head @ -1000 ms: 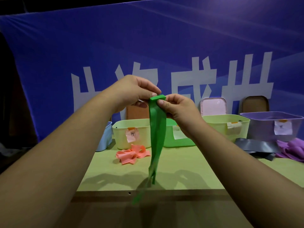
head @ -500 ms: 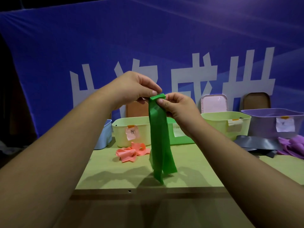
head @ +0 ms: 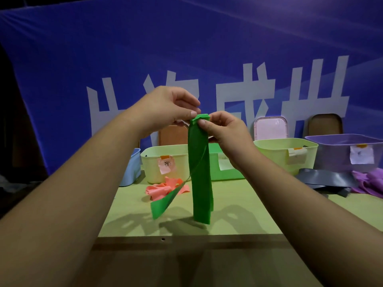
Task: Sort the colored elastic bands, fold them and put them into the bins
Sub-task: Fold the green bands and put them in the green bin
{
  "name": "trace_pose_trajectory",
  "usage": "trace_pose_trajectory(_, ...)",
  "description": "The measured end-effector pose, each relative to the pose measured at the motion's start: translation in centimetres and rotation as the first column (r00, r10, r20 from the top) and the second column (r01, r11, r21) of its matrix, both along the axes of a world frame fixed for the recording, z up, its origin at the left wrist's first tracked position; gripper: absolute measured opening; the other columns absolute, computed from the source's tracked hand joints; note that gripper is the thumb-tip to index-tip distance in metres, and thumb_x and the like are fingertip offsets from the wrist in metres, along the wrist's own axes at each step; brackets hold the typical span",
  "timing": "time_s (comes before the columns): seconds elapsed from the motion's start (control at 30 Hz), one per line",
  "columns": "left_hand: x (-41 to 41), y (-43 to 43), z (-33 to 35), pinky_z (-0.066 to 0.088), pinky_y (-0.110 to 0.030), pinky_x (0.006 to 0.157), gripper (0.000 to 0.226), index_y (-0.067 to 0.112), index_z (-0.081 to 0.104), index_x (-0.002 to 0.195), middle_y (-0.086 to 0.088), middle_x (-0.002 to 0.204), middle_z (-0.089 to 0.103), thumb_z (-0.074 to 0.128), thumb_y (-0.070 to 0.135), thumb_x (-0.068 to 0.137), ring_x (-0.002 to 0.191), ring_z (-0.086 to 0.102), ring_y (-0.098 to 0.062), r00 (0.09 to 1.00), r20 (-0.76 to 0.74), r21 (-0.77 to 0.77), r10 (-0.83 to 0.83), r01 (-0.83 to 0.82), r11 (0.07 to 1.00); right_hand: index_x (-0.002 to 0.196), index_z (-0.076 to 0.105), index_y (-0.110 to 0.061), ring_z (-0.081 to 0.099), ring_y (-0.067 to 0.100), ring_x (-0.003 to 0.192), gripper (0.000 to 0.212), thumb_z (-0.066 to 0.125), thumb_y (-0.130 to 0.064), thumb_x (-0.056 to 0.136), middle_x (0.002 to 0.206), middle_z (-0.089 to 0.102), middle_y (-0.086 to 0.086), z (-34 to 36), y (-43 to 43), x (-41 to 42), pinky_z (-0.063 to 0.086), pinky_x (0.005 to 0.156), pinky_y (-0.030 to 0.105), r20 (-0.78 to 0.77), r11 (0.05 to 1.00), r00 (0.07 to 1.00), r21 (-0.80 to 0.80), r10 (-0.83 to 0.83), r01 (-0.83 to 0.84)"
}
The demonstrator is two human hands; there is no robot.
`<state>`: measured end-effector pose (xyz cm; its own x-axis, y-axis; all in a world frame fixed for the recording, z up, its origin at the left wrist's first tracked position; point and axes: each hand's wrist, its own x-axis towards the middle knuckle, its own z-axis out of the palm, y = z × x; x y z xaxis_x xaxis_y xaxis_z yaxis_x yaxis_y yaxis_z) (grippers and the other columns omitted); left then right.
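Observation:
A green elastic band (head: 200,172) hangs in several stacked layers above the table. My left hand (head: 167,109) and my right hand (head: 224,130) both pinch its folded top edge, thumbs facing each other. One loose end of the band flares out to the lower left. A green bin (head: 226,166) stands behind the band, partly hidden by it and by my right wrist. Pink bands (head: 160,189) lie crumpled on the table in front of a pale yellow bin (head: 153,162). Grey bands (head: 323,179) and purple bands (head: 371,182) lie at the right.
A row of bins lines the back of the light green table (head: 238,204): a blue bin (head: 132,166), a light green bin (head: 277,150) and a purple bin (head: 331,152). Lids lean on the blue banner behind them. The table's front edge runs below the band.
The band's hanging layers have settled into a straighter stack, and one loose end has swung out to the lower left. Both hands keep their pinch on the top edge.

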<state>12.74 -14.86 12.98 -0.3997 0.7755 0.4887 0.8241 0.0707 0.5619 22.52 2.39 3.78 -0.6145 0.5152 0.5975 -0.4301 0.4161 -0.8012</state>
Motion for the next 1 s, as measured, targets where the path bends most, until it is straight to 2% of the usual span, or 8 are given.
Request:
trace_pose_trajectory(0.07,-0.5,0.0,-0.5,0.065,-0.028,0.084,0.023,0.025,0.074,0.121,0.008,0.108,0.081,0.077,0.025,0.099,0.098,0.078,-0.007,0.999,0.034,0.056,0.007,-0.009,0.998,0.098,0.072,-0.017,0.076,0.010,0.085,0.015,0.081,-0.029,0.096,0.090,0.079,0.000,0.1,0.0,-0.1,0.061,0.073,0.025,-0.001,0.999,1.000,0.024,-0.031,0.031)
trace_pose_trajectory(0.17,-1.2,-0.1,-1.7,0.065,-0.034,0.089,0.039,0.027,0.075,0.121,0.006,0.109,0.079,0.079,0.048,0.089,0.100,0.077,-0.010,0.993,0.113,0.077,-0.010,0.001,0.997,0.099,0.072,-0.016,0.078,0.022,0.096,0.017,0.081,-0.030,0.096,0.096,0.080,0.005,0.2,0.3,-0.2,0.065,0.086,0.038,-0.005,1.000,1.000,0.010,-0.011,0.011)
trace_pose_trajectory(0.27,-1.8,0.0,-3.9,0.063,-0.043,0.098,0.060,0.026,0.071,0.126,0.004,0.114,0.079,0.078,0.058,0.076,0.108,0.076,-0.015,0.975,0.219,-0.011,-0.046,0.050,0.999,0.106,0.070,-0.008,0.078,0.027,0.099,0.022,0.079,-0.027,0.097,0.101,0.079,0.010,0.3,0.4,-0.1,0.065,0.092,0.048,-0.025,0.999,0.999,-0.031,0.022,-0.023)
trace_pose_trajectory(0.37,-2.0,0.7,-6.6,0.060,-0.041,0.101,0.047,0.031,0.070,0.126,0.011,0.115,0.079,0.079,0.052,0.085,0.110,0.074,-0.010,0.969,0.243,-0.101,-0.037,0.064,0.993,0.105,0.070,-0.012,0.077,0.026,0.100,0.018,0.077,-0.028,0.099,0.102,0.078,0.010,0.2,0.6,-0.2,0.066,0.090,0.050,-0.048,0.999,0.999,-0.046,0.006,-0.008)
trace_pose_trajectory(0.47,-1.8,1.9,-9.1,0.058,-0.041,0.105,0.029,0.033,0.068,0.121,0.011,0.114,0.080,0.077,0.040,0.095,0.109,0.074,-0.010,0.934,0.355,-0.069,-0.032,0.061,0.996,0.107,0.069,-0.014,0.077,0.023,0.100,0.018,0.076,-0.030,0.099,0.102,0.078,0.008,0.2,0.8,-0.4,0.066,0.089,0.051,-0.074,0.997,0.997,-0.072,-0.003,-0.002)
trace_pose_trajectory(0.63,-1.1,3.9,-12.4,0.052,-0.053,0.112,0.024,0.019,0.070,0.121,0.000,0.110,0.083,0.071,0.033,0.101,0.107,0.078,-0.019,0.865,0.494,0.011,-0.093,0.101,0.995,0.108,0.069,-0.017,0.076,0.020,0.100,0.020,0.074,-0.036,0.101,0.103,0.077,0.003,0.2,1.3,-0.9,0.067,0.086,0.045,-0.093,0.995,0.993,-0.074,-0.073,0.066)
trace_pose_trajectory(0.83,0.2,5.4,-14.9,0.058,-0.052,0.102,0.029,0.011,0.068,0.125,-0.007,0.111,0.082,0.069,0.029,0.102,0.100,0.080,-0.029,0.788,0.592,0.069,-0.171,0.162,0.984,0.108,0.071,-0.018,0.075,0.016,0.096,0.021,0.071,-0.039,0.102,0.101,0.077,0.000,-0.2,2.3,-1.4,0.067,0.078,0.032,-0.077,0.984,0.982,-0.068,-0.170,0.165)
trace_pose_trajectory(1.0,0.6,6.3,-16.4,0.063,-0.037,0.070,0.034,0.001,0.062,0.125,-0.015,0.099,0.079,0.073,0.017,0.097,0.079,0.076,-0.028,0.566,0.768,0.214,-0.299,0.214,0.953,0.107,0.070,-0.015,0.075,0.021,0.095,0.025,0.071,-0.039,0.102,0.101,0.076,0.005,-0.9,3.6,-1.6,0.066,0.074,0.036,-0.043,0.979,0.980,-0.072,-0.195,0.192)
